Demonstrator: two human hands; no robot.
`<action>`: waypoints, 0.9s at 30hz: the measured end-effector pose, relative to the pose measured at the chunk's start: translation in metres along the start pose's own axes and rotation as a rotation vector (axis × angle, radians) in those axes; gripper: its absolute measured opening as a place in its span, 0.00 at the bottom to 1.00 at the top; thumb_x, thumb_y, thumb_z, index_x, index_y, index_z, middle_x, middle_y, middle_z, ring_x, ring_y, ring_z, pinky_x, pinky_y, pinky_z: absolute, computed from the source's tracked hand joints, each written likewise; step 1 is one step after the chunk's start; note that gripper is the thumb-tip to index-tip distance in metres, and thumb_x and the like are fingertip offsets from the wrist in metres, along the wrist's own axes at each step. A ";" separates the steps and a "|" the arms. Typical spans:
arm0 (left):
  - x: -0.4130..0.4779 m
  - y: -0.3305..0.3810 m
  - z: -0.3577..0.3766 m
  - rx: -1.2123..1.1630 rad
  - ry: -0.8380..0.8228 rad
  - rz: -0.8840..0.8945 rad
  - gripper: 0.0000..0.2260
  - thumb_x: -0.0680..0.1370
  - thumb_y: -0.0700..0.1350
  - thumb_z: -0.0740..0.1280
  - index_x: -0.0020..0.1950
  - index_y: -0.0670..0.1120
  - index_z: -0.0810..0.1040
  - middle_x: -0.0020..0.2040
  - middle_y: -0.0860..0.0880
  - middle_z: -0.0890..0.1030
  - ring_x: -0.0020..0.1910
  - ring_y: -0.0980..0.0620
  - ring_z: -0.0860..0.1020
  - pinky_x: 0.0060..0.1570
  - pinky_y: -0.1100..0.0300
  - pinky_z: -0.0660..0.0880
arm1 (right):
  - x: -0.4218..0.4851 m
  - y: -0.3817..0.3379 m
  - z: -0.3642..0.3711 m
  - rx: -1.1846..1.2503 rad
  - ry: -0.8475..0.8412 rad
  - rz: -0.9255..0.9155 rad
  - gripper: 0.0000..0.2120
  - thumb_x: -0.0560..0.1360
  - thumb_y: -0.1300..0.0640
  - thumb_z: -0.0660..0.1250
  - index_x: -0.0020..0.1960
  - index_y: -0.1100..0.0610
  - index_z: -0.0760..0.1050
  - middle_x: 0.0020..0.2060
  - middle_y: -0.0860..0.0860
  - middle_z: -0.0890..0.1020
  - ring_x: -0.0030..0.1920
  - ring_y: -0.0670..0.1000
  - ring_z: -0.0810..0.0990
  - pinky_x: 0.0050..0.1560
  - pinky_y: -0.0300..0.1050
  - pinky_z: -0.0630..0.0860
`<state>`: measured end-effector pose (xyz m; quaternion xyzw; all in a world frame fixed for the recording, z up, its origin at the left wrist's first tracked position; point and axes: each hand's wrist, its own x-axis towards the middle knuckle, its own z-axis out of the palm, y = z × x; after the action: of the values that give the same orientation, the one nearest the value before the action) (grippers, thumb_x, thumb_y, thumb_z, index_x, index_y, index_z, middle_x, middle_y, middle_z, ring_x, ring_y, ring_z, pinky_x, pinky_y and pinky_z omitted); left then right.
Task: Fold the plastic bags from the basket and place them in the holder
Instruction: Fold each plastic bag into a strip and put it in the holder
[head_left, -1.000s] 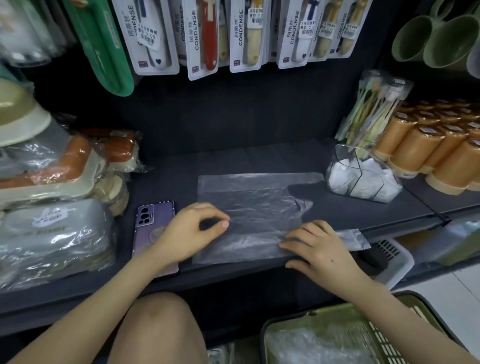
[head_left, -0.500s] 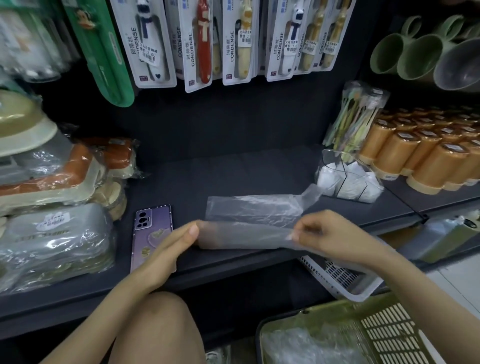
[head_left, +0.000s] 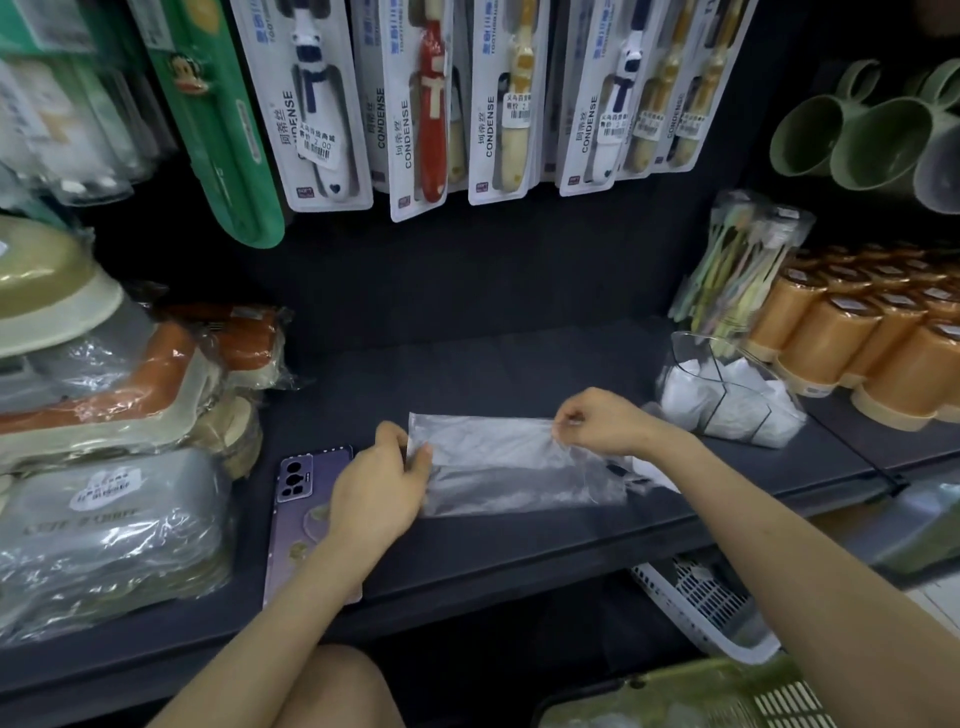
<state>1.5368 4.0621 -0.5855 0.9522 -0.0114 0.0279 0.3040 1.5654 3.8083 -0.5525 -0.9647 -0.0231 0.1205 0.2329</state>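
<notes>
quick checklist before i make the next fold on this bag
1. The left hand grips the left end of the plastic bag: ok.
2. The right hand pinches its far edge: ok.
3. The bag lies as a long strip on the shelf: ok.
4. Layers lined up edge to edge: cannot tell, the film is clear.
5. The phone sits left of the bag, not under it: ok.
6. Room left in the holder, which has white folded bags in it: cannot tell.
</notes>
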 end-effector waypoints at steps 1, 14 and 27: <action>0.003 -0.002 0.001 0.014 0.001 -0.002 0.10 0.82 0.53 0.59 0.54 0.47 0.65 0.37 0.48 0.78 0.38 0.46 0.75 0.34 0.55 0.64 | 0.002 0.000 0.000 0.016 -0.008 0.011 0.14 0.74 0.60 0.65 0.33 0.45 0.76 0.37 0.39 0.79 0.46 0.47 0.78 0.47 0.41 0.73; -0.001 -0.009 0.009 0.338 0.202 0.531 0.10 0.73 0.43 0.61 0.42 0.41 0.80 0.40 0.43 0.77 0.37 0.41 0.76 0.37 0.50 0.75 | -0.001 -0.012 0.006 0.049 -0.154 0.046 0.10 0.72 0.60 0.66 0.37 0.67 0.77 0.26 0.51 0.67 0.28 0.49 0.63 0.31 0.41 0.62; 0.012 -0.007 0.029 0.401 -0.284 0.466 0.51 0.62 0.72 0.21 0.79 0.48 0.42 0.80 0.49 0.44 0.78 0.50 0.39 0.68 0.64 0.30 | 0.004 -0.004 0.007 0.130 -0.189 0.088 0.08 0.71 0.60 0.67 0.34 0.59 0.72 0.31 0.56 0.63 0.33 0.53 0.62 0.30 0.41 0.64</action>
<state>1.5506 4.0507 -0.6123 0.9593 -0.2650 -0.0346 0.0915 1.5679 3.8153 -0.5581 -0.9320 0.0054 0.2223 0.2862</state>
